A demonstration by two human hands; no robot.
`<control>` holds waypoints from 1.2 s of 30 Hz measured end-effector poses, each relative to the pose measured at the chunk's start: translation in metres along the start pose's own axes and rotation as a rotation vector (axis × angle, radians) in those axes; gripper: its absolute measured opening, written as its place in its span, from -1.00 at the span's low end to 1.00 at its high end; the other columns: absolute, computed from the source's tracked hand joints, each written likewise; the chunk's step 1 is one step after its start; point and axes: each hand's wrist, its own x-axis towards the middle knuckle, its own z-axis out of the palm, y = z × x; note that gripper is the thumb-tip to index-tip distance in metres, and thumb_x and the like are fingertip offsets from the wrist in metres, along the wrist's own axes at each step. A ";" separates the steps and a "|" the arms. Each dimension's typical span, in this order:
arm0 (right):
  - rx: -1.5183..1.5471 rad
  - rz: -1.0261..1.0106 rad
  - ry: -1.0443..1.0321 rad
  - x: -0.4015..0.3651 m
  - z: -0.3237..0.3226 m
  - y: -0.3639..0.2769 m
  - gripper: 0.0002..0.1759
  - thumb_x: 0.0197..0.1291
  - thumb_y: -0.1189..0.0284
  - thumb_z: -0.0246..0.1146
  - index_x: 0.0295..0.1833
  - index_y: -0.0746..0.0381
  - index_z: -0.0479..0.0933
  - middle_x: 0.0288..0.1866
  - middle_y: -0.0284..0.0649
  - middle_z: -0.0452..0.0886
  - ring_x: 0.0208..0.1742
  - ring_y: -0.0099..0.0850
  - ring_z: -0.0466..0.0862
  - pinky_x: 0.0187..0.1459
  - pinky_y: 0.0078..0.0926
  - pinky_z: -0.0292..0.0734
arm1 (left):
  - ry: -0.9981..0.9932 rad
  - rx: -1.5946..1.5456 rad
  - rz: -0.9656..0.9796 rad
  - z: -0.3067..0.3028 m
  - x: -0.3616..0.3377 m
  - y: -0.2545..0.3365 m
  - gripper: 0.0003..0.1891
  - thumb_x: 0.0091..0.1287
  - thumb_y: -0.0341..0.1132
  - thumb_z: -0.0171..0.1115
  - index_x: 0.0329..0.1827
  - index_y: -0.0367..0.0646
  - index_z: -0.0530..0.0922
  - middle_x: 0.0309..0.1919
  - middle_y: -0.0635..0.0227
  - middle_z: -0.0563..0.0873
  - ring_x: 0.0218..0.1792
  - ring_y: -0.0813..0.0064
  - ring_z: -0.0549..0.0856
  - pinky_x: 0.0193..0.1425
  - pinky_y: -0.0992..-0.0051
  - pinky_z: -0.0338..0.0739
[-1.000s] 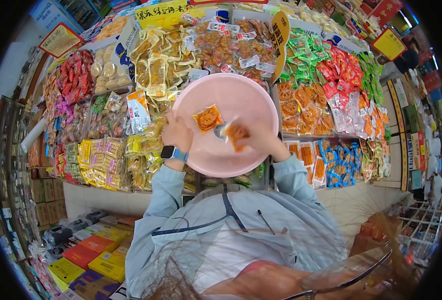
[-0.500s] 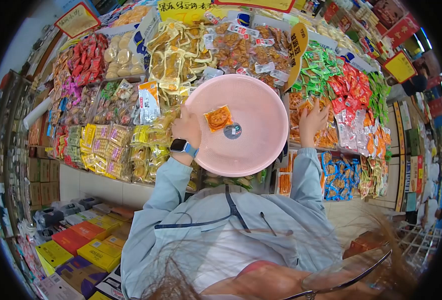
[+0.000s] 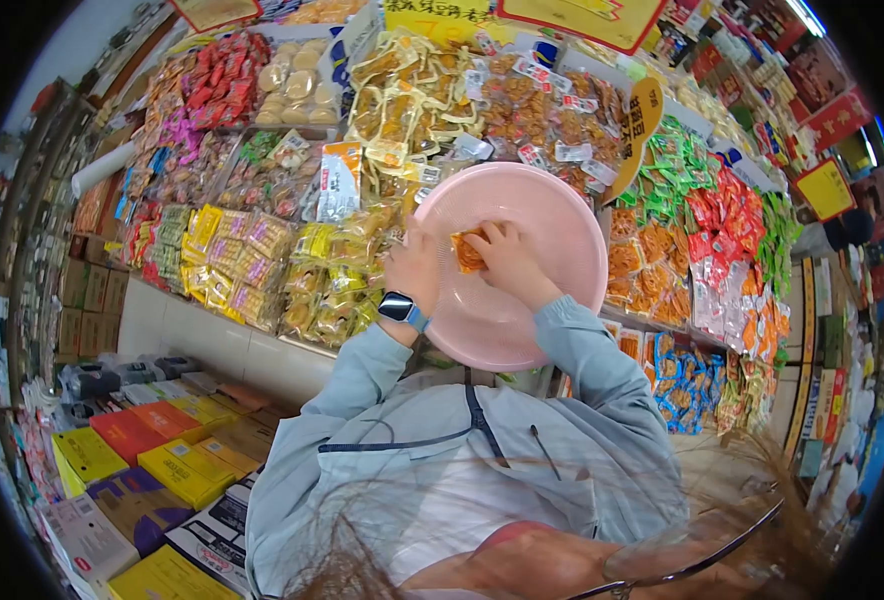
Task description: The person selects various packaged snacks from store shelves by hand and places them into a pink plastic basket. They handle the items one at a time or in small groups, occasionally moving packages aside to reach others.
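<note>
A round pink plastic basin (image 3: pixel 562 300) with a finely patterned wall is in front of me, over the snack display. My left hand (image 3: pixel 412 268), with a watch on its wrist, grips the basin's left rim; its thumb is on the near side and the other fingers are partly hidden. Inside the basin my right hand (image 3: pixel 510 262) reaches in from the right, fingers bent down onto an orange snack packet (image 3: pixel 467 252). The fingertips press on the packet's right part and cover some of it. The sticker seen on the basin's floor is hidden under this hand.
Around the basin lie yellow-wrapped packets (image 3: pixel 227 265), red packets (image 3: pixel 224 80), orange snack packets (image 3: pixel 647 262) and green packets (image 3: pixel 662 170). A rounded yellow sign (image 3: pixel 638 135) rises behind the basin's right side. Boxes (image 3: pixel 192 472) are stacked at the lower left.
My right hand has moved left from the orange packets on the display into the basin, onto the packet there. The view has shifted; my left hand still grips the rim.
</note>
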 end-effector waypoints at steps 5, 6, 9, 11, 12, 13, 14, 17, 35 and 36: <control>0.102 -0.076 -0.036 -0.021 -0.021 -0.004 -0.33 -0.12 0.44 0.44 0.24 0.05 0.51 0.24 -0.14 0.51 0.18 -0.02 0.51 0.14 -0.15 0.51 | -0.049 -0.352 -0.092 0.003 -0.004 -0.009 -0.63 0.25 -0.45 0.13 0.15 -0.26 0.47 0.30 -0.11 0.41 -0.24 -0.05 0.66 -0.18 0.09 0.62; 0.132 -0.086 -0.004 -0.027 -0.029 -0.001 -0.37 -0.10 0.46 0.42 0.21 0.08 0.53 0.19 -0.13 0.54 0.13 -0.05 0.55 0.09 -0.16 0.53 | -0.073 -0.439 -0.124 0.002 -0.002 -0.011 -0.58 0.25 -0.45 0.13 0.21 -0.26 0.44 0.30 -0.12 0.40 -0.20 -0.09 0.67 -0.14 0.07 0.61; 0.631 0.128 0.207 -0.050 -0.057 0.031 -0.58 0.01 0.61 0.29 0.07 0.22 0.58 0.00 -0.10 0.63 -0.04 -0.16 0.64 0.03 -0.23 0.56 | -0.028 -0.542 -0.168 -0.030 -0.015 -0.010 -0.45 0.18 -0.48 0.19 0.30 -0.25 0.37 0.14 -0.09 0.52 -0.10 -0.10 0.67 -0.07 0.11 0.61; 0.724 0.313 0.503 -0.077 -0.081 0.054 -0.63 0.08 0.65 0.21 0.06 0.27 0.57 -0.05 -0.08 0.63 -0.09 -0.22 0.66 -0.04 -0.34 0.57 | 0.220 -0.635 -0.174 -0.005 -0.025 -0.023 -0.40 0.12 -0.48 0.25 0.30 -0.22 0.38 0.03 -0.06 0.59 -0.06 -0.09 0.67 -0.03 0.14 0.60; 0.586 0.422 0.602 -0.088 -0.096 0.067 -0.65 0.10 0.68 0.17 0.04 0.29 0.57 -0.05 -0.06 0.63 -0.09 -0.25 0.67 -0.08 -0.38 0.57 | 0.345 -0.680 -0.171 0.009 -0.029 -0.028 -0.38 0.08 -0.48 0.28 0.30 -0.20 0.38 -0.03 -0.04 0.62 -0.04 -0.09 0.66 -0.01 0.15 0.60; 0.479 0.489 0.720 -0.100 -0.094 0.088 -0.65 0.14 0.63 0.19 0.08 0.28 0.55 0.00 -0.06 0.62 -0.03 -0.20 0.64 -0.02 -0.28 0.54 | 0.191 -0.775 -0.242 0.018 -0.035 -0.034 -0.40 0.08 -0.45 0.29 0.28 -0.20 0.41 -0.06 -0.03 0.65 -0.04 -0.08 0.67 0.00 0.16 0.59; 0.368 0.551 0.837 -0.110 -0.087 0.112 -0.63 0.17 0.58 0.21 0.12 0.28 0.52 0.04 -0.05 0.60 0.03 -0.16 0.62 0.04 -0.18 0.52 | 0.038 -0.866 -0.312 0.026 -0.040 -0.041 -0.41 0.07 -0.42 0.30 0.25 -0.19 0.45 -0.10 -0.02 0.67 -0.05 -0.07 0.68 0.02 0.17 0.59; -0.218 0.879 0.700 -0.137 -0.018 0.191 -0.45 0.29 0.31 0.21 0.36 0.23 0.36 0.30 -0.02 0.47 0.26 0.00 0.48 0.24 0.03 0.36 | -0.295 -0.965 -0.317 0.004 -0.049 -0.043 -0.48 0.05 -0.34 0.32 0.15 -0.20 0.54 -0.12 -0.02 0.71 -0.06 -0.01 0.70 0.05 0.20 0.59; -0.091 0.541 0.777 -0.017 -0.026 0.052 -0.30 0.26 0.10 0.26 0.46 0.07 0.29 0.45 0.10 0.29 0.43 0.12 0.26 0.37 0.14 0.14 | 0.136 -1.866 -0.816 -0.090 -0.176 -0.179 -0.45 0.01 -0.57 0.09 0.18 -0.39 0.49 -0.03 0.19 0.69 -0.06 0.35 0.68 0.08 0.42 0.57; -0.072 0.466 0.791 -0.003 -0.028 0.035 -0.31 0.25 0.10 0.27 0.45 0.09 0.31 0.42 0.11 0.32 0.41 0.11 0.29 0.37 0.11 0.16 | 0.182 -1.870 -0.855 -0.096 -0.186 -0.197 -0.45 0.01 -0.56 0.09 0.18 -0.41 0.49 -0.02 0.16 0.69 -0.05 0.32 0.69 0.09 0.40 0.58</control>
